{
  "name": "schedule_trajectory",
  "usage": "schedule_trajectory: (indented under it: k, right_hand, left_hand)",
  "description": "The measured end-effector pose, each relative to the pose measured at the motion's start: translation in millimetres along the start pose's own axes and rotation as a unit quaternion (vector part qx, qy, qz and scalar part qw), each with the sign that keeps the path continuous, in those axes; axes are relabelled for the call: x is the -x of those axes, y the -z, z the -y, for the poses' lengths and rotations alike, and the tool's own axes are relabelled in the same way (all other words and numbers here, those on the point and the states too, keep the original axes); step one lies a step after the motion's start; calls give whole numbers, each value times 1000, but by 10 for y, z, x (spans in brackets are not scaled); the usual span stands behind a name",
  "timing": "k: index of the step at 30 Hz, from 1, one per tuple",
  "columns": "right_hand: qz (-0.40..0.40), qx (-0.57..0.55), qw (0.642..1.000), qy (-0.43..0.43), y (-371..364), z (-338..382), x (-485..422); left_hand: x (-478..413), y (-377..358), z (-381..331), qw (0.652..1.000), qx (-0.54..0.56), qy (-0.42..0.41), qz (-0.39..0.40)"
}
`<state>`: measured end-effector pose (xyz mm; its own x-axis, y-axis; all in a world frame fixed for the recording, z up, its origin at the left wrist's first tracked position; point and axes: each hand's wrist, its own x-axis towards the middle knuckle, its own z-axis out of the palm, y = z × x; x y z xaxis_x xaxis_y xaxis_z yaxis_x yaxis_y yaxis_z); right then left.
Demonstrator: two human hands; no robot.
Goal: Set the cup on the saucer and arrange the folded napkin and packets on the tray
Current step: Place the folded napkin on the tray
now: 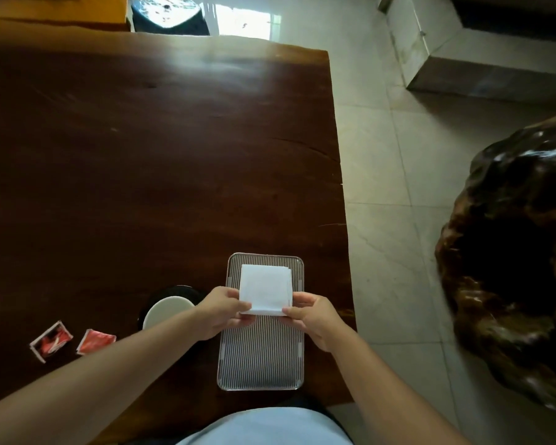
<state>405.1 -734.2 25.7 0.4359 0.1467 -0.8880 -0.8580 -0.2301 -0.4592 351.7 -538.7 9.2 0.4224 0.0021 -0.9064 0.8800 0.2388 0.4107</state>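
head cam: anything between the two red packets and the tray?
Yes. The cup on its dark saucer sits between the red packets and the tray, with the left forearm crossing over it, in the head view.

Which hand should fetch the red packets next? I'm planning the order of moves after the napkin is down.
Left. The two red packets lie on the table left of the tray, on the left hand's side. The right hand would have to cross over tray and napkin.

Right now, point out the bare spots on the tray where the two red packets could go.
The near half of the tray, below both hands, is bare ribbed surface out to its rim. The far half is crowded: the folded napkin covers it, pinched by the left hand and right hand. The packets lie on the table, left of the saucer.
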Motion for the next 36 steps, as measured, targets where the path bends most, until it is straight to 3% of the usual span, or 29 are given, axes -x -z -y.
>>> schedule_trajectory:
  k: [17,29,33,36]
  right_hand:
    - [-62,154,986,33,9,42,-409]
    - [-94,185,977,42,-16,40,-326]
    - [-85,260,961,45,-52,40,-199]
    - [-79,370,924,59,-111,27,-76]
  left_hand:
    - [-349,-56,-38,996,-13,-2,-87]
    - [-234,-7,-65,989,-68,-40,-123]
    - [-137,88,-76,990,-61,-62,-109]
    - [-26,202,-77,989,-50,-87,-113]
